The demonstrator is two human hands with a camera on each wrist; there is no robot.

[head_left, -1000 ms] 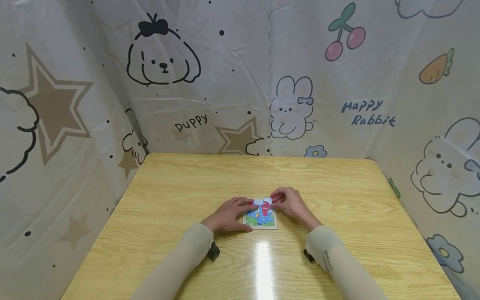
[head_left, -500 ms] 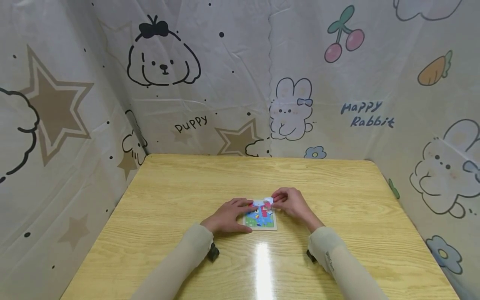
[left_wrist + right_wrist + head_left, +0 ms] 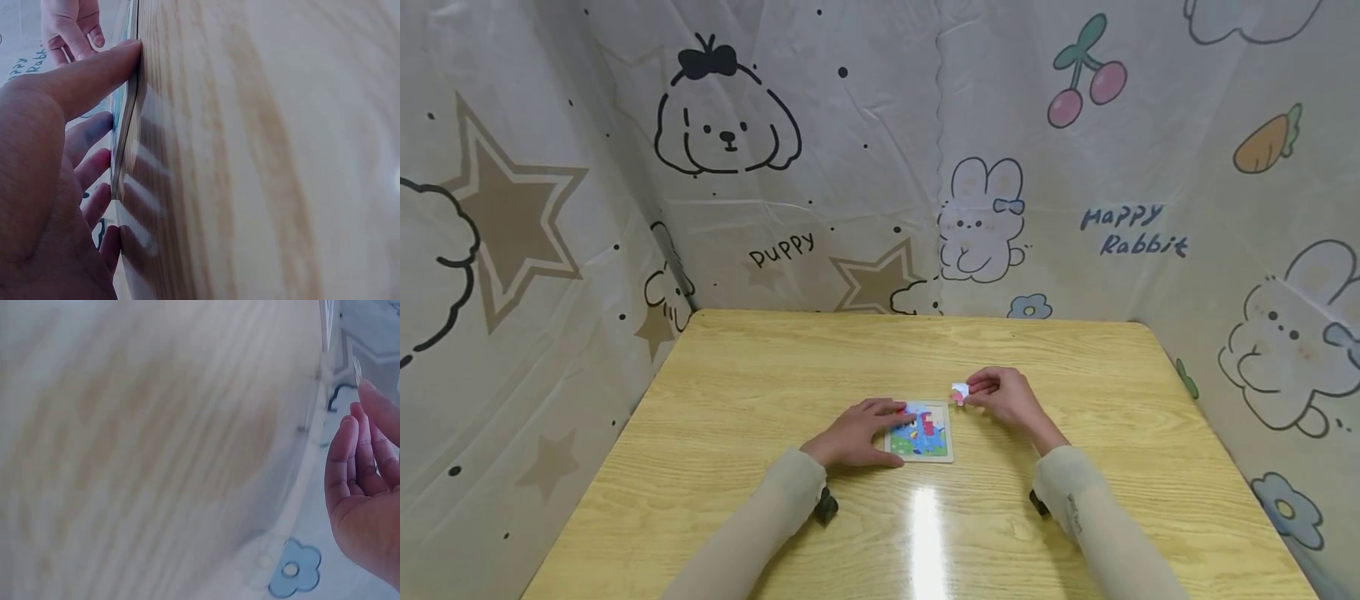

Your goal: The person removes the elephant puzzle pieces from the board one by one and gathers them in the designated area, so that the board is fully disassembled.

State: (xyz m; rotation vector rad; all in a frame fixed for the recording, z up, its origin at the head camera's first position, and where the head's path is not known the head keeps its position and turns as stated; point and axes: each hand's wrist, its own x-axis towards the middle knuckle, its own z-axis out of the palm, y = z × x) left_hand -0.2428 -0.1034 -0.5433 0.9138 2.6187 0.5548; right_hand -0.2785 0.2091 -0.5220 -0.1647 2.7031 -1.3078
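A small square jigsaw puzzle (image 3: 934, 446) in a pale frame lies on the table, with a blue, green and red picture. A recess shows at its upper right. My left hand (image 3: 857, 433) rests over the puzzle's left side with fingers spread, thumb at the near edge. In the left wrist view, the left thumb (image 3: 103, 72) touches the edge of the puzzle board (image 3: 128, 109). My right hand (image 3: 1009, 398) pinches a white and pink puzzle piece (image 3: 959, 393) between thumb and fingers, beyond the puzzle's far right corner. The right wrist view shows that piece (image 3: 357, 370) edge-on.
The wood-grain table (image 3: 775, 358) extends around the puzzle. A printed cloth (image 3: 865, 183) with cartoon animals and stars hangs behind it and along both sides. A bright light reflection (image 3: 927, 533) lies on the near part of the table.
My right hand has lifted the puzzle piece out of the upper right corner and carried it right and away from the puzzle. The left hand stays nearly where it was.
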